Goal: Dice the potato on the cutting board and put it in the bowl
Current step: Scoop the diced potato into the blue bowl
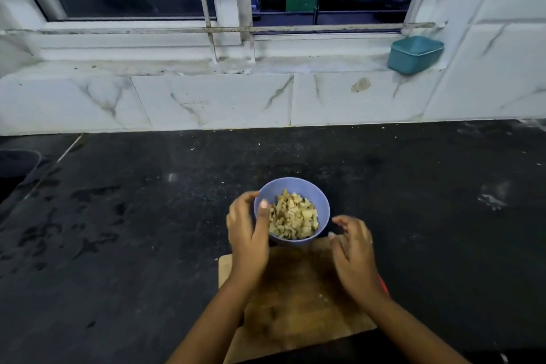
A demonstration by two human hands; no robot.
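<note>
LH (248,233) round bowl (295,185), RH (353,248) loose

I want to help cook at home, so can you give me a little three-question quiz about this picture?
1. True or false: the diced potato is in the bowl.
2. Which hand grips the bowl's rim?
3. Fill in the missing word: the teal container sits on the window ____.

Key
1. True.
2. The left hand.
3. sill
</note>
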